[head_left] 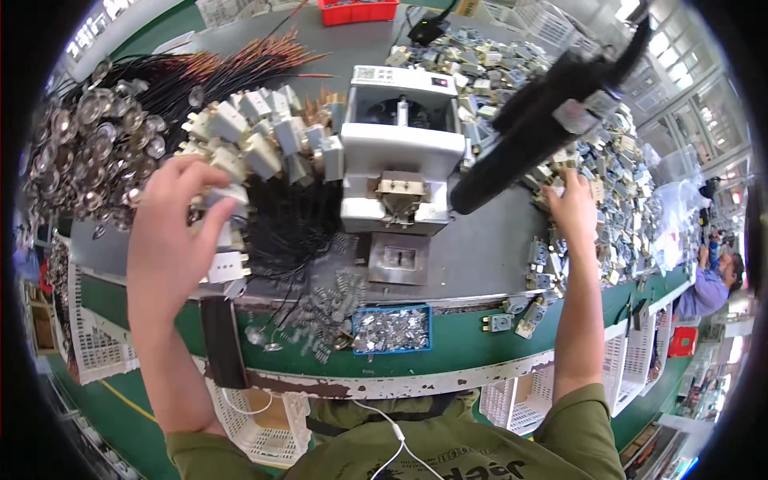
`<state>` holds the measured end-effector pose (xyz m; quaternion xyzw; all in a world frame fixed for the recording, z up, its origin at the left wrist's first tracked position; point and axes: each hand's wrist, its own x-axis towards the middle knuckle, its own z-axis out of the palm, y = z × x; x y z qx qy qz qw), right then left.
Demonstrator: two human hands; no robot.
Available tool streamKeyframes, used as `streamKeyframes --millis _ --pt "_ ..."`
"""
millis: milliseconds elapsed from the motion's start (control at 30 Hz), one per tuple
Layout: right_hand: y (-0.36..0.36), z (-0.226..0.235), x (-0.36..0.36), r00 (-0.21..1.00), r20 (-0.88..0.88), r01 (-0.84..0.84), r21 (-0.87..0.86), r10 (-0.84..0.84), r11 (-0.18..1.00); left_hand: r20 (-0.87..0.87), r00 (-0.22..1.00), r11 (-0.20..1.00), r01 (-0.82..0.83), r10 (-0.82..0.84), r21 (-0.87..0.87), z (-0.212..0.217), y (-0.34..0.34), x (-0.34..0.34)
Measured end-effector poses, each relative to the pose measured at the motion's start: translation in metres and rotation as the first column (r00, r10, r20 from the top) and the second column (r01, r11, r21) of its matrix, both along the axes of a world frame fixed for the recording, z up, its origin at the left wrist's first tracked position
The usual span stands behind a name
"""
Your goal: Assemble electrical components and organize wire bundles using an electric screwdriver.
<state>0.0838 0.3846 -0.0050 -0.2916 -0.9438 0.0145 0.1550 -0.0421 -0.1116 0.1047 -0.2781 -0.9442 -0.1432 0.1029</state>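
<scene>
On the bench's green ledge [448, 352], nearest the person, two loose plugs [501, 322] lie toward the right, boxy, grey, with brass-coloured prongs. Beyond, by the left hand [172, 216], one white plug [226, 268] shows a flat face with small dark holes; past it rises a stack of cream and pale grey plugs [260, 156], with black wires [292, 224] below. The left hand curves at this stack, thumb and fingers parted. At the right, the right hand [574, 204] reaches into a wide heap of grey and cream plugs [620, 184], thumb and fingers bent down among them; whether it pinches one I cannot tell. Below the bench, a white basket [264, 436] holds something brown. On the ledge, a blue tray [392, 350] is filled with small shiny metal pieces [392, 328], just beside a scatter of springs [340, 300]; at the far side, a red bin [356, 14] is cut off by the top edge, its contents hard to make out. A black cylinder [520, 136] slants across part of the heap, hiding plugs beside the white machine [400, 148]. The left palm is turned out of sight.
</scene>
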Motion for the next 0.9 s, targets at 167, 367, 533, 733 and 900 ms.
streamKeyframes --millis 167,367,533,733,900 --pt "0.012 -0.007 0.008 0.979 -0.163 -0.126 -0.024 0.121 0.992 -0.208 0.978 0.999 -0.004 -0.004 -0.040 -0.002 0.007 0.029" --pt "-0.054 0.014 0.041 0.774 -0.604 -0.542 -0.786 -0.187 0.296 -0.158 0.961 0.946 0.255 -0.225 0.202 -0.036 0.039 0.081" --pt "-0.147 0.011 0.061 0.926 -0.348 -0.377 -0.887 -0.150 -0.269 0.008 0.940 0.935 0.341 -0.342 -0.093 -0.098 0.079 0.071" --pt "-0.172 0.009 0.060 0.905 -0.425 -0.385 -0.844 0.029 -0.373 0.080 0.966 0.897 0.260 -0.248 -0.358 -0.113 0.107 0.068" --pt "-0.179 0.028 0.058 0.892 -0.444 -0.400 -0.863 0.085 -0.309 0.067 0.973 0.905 0.231 -0.221 -0.357 -0.120 0.110 0.061"
